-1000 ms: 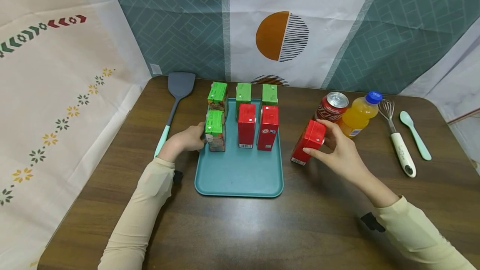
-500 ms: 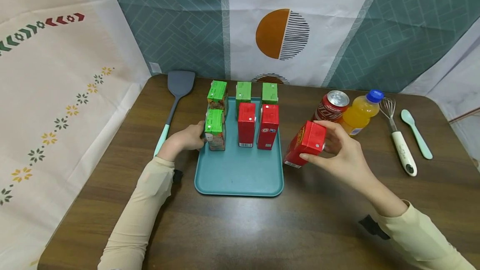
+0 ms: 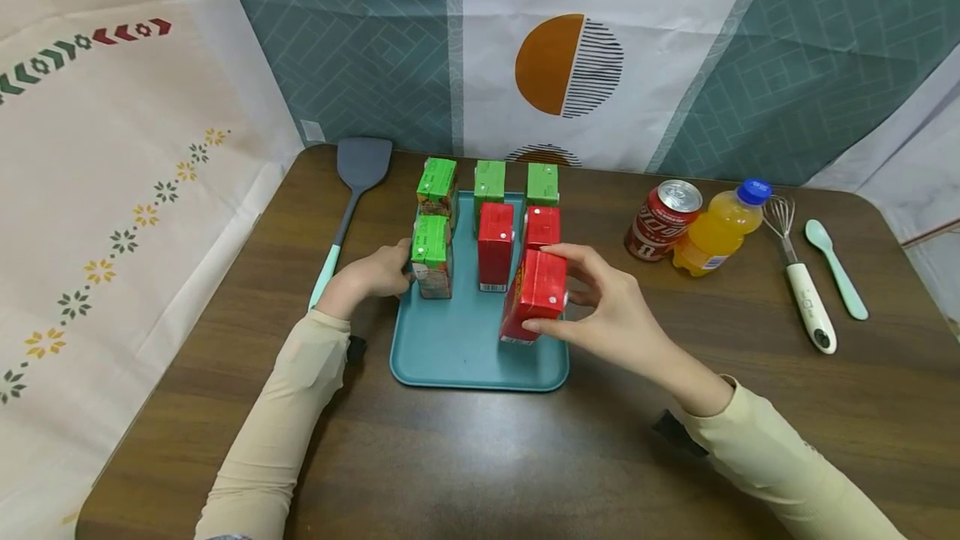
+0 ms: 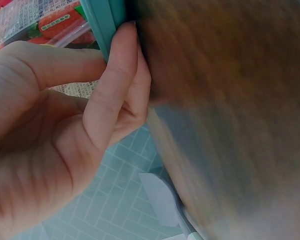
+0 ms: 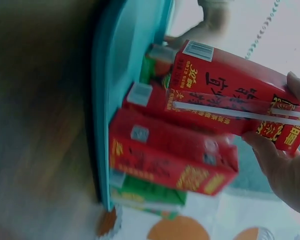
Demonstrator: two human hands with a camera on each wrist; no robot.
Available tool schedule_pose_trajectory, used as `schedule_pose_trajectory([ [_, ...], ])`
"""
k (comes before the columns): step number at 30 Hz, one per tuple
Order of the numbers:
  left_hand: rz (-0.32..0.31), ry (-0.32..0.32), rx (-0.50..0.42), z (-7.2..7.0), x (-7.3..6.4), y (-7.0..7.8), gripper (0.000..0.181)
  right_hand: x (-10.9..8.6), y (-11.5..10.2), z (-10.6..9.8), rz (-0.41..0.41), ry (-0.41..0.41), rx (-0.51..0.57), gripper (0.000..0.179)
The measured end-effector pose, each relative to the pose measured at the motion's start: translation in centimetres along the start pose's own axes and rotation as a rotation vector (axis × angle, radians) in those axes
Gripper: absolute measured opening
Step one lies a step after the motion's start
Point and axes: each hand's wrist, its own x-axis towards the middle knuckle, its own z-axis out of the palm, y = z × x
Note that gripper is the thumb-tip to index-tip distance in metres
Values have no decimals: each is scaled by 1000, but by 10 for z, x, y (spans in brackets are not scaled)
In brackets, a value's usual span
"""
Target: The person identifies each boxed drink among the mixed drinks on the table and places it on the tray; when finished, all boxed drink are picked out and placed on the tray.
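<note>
My right hand [image 3: 622,315] pinches a red juice carton [image 3: 531,294] near its top, thumb on one side and fingers on the other. The carton hangs tilted over the right front of a teal tray [image 3: 450,361]; in the right wrist view, its straw [image 5: 230,112] shows along one side. On the tray stand two more red cartons [image 3: 495,248], one partly hidden behind the held carton. Several green-topped cartons [image 3: 431,252] stand at the tray's left and back. My left hand [image 3: 377,272] grips the tray's left rim [image 4: 102,25] between thumb and fingers.
Left of the tray lies a spatula [image 3: 351,207] with a grey head. To the right stand a red soda can [image 3: 660,227] and an orange drink bottle [image 3: 716,232] with a blue cap. A whisk [image 3: 806,294] and a mint spoon [image 3: 838,277] lie farther right.
My right hand has carried the red carton leftward, from the wooden table beside the tray to above the tray's right part. The left hand has stayed at the rim.
</note>
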Motion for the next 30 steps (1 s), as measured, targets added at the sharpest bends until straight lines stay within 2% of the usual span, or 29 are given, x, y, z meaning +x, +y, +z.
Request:
schedule_pose_trajectory([
  [8, 3, -5, -11, 0, 0, 1, 63, 14, 5, 33, 30, -83, -9, 72],
  [14, 11, -7, -4, 1, 2, 1, 63, 18, 8, 49, 60, -143, -10, 70],
  [23, -8, -21, -6, 0, 4, 0, 68, 16, 10, 56, 85, -178, 35, 72],
  [30, -16, -30, 15, -1, -2, -6, 61, 9, 13, 51, 117, -264, -55, 90],
])
